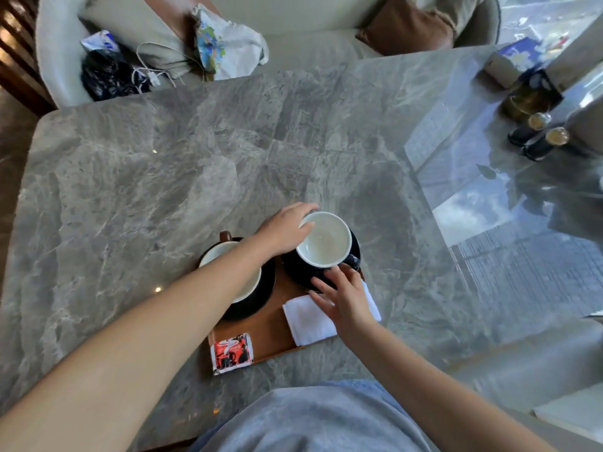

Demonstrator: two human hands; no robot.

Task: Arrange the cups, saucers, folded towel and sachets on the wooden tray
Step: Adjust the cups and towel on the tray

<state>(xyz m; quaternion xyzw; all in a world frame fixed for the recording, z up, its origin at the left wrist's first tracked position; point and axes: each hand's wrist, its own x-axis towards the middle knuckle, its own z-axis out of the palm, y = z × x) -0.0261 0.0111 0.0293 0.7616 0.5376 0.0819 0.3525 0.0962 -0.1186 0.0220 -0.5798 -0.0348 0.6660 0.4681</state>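
Her left hand [287, 231] grips the rim of the white-lined dark cup [324, 239]; the right hand [342, 295] rests open over the folded white towel [306, 318]. The red-and-black sachet [232, 353] on the wooden tray [274, 324] has print too blurred to read.

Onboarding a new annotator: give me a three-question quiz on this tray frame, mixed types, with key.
1. True or false: the folded white towel lies on the marble table, off the brown wooden tray.
2. Which hand grips the rim of the far white-lined dark cup? A) left hand B) right hand
3. Fill in: the red-and-black printed sachet lies at the tray's near-____ corner.

Key:
1. False; it lies on the tray.
2. A; the left hand grips it, while the right hand rests on the dark round saucer.
3. Left.
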